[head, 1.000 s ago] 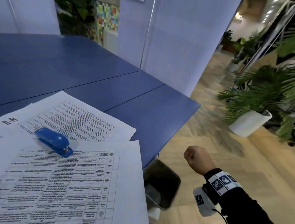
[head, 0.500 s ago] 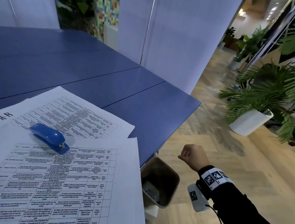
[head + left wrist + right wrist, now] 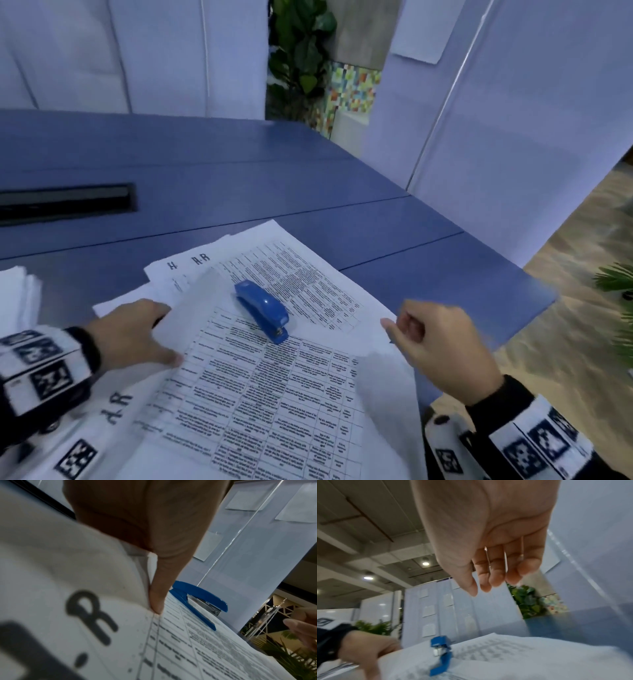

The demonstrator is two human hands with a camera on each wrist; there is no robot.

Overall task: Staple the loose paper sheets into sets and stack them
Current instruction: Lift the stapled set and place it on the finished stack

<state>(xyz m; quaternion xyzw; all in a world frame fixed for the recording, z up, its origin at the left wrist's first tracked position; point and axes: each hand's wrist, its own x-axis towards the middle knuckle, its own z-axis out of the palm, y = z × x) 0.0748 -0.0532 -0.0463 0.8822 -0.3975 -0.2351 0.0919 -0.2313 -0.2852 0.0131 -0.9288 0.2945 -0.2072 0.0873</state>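
Printed table sheets (image 3: 274,387) lie overlapping on the blue table (image 3: 239,178). A blue stapler (image 3: 262,310) rests on them, untouched. My left hand (image 3: 137,335) pinches the left edge of the top sheet, thumb on top, and that edge is lifted and curled. The left wrist view shows the thumb (image 3: 157,601) pressed on the sheet's edge, with the stapler (image 3: 199,601) just beyond. My right hand (image 3: 442,346) hovers over the sheets' right edge, fingers (image 3: 488,582) loosely curled and holding nothing. The stapler (image 3: 441,654) sits below it.
A stack of white paper (image 3: 17,301) lies at the left edge. A black slot (image 3: 65,204) is set in the tabletop at the far left. The table's corner (image 3: 534,298) drops off at the right, above a wooden floor. Pale partitions stand behind.
The view has swung left. My left hand has come into view holding the top sheet's edge. My right hand rose from beside the table to over the sheets and loosened from a fist.
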